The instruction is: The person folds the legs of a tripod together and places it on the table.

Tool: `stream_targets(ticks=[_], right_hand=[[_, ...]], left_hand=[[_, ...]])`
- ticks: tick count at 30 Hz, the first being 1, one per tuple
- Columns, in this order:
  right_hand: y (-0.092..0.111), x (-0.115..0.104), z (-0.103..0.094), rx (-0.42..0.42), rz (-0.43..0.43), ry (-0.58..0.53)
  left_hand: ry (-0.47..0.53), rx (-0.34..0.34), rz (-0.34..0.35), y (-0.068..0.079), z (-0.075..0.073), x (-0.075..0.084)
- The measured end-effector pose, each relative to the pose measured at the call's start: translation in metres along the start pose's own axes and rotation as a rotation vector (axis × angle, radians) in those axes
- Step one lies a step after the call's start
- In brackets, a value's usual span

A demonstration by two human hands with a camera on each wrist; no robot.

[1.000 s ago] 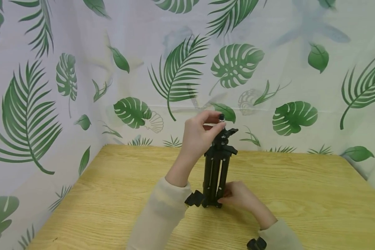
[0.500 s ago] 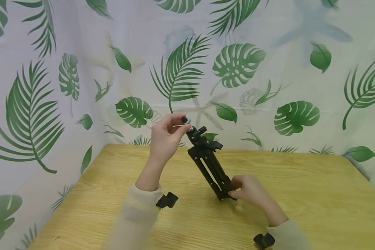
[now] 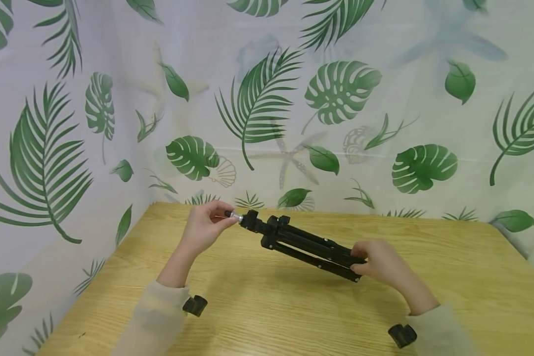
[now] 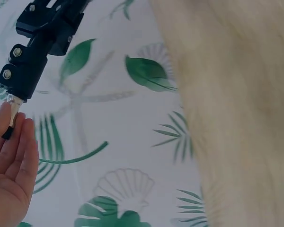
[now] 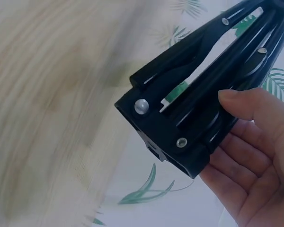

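A folded black tripod (image 3: 309, 242) is held nearly level above the table, its right end a little lower than its left. My left hand (image 3: 203, 225) pinches the silver, black-tipped stud (image 4: 13, 113) at the tripod's narrow end between thumb and fingers. At the other end my right hand (image 3: 384, 267) grips the folded legs. In the right wrist view the thumb lies over one leg (image 5: 199, 113) with the fingers beneath, beside a riveted black end piece (image 5: 163, 127).
A wood-grain table (image 3: 267, 306) lies under both hands. Behind it and to the left hangs a white curtain (image 3: 258, 118) printed with green leaves. A black camera mount sits at each sleeve cuff.
The tripod has gone from upright to nearly level. My left hand has moved left and down with the stud end, while my right hand has moved right with the leg end.
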State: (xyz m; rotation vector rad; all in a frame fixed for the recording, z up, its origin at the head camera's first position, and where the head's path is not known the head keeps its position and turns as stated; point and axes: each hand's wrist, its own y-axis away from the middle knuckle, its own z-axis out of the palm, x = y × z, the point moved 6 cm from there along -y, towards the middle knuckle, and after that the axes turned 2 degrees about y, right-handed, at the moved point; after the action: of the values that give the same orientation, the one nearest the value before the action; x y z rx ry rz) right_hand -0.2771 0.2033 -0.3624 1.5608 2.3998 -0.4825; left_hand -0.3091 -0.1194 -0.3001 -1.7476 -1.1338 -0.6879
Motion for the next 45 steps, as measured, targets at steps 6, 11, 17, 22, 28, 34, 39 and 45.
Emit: stream_targets(ticks=[6,11,17,22,28,34,39,45], right_hand=[[-0.001,0.007,-0.002,-0.033,0.03,0.096],[-0.002,0.011,0.0,-0.048,0.06,0.143],[-0.004,0.011,0.006,-0.044,0.066,0.213],[-0.006,0.01,0.012,-0.049,0.06,0.248],[-0.008,0.011,0.016,-0.041,0.049,0.264],[-0.008,0.013,0.017,-0.046,0.061,0.244],[-0.011,0.017,0.017,-0.072,0.075,0.194],[-0.012,0.02,0.016,-0.087,0.073,0.119]], left_hand=[[-0.22,-0.134,-0.034,0.006,0.019,-0.035],[-0.342,-0.235,-0.045,0.01,0.035,-0.054],[-0.439,-0.331,-0.023,0.011,0.051,-0.072],[-0.493,-0.397,-0.043,0.011,0.06,-0.082],[-0.543,-0.447,-0.056,0.013,0.066,-0.088],[-0.566,-0.438,-0.07,0.011,0.068,-0.091],[-0.584,-0.434,-0.068,0.008,0.07,-0.095],[-0.602,-0.44,-0.063,0.004,0.074,-0.1]])
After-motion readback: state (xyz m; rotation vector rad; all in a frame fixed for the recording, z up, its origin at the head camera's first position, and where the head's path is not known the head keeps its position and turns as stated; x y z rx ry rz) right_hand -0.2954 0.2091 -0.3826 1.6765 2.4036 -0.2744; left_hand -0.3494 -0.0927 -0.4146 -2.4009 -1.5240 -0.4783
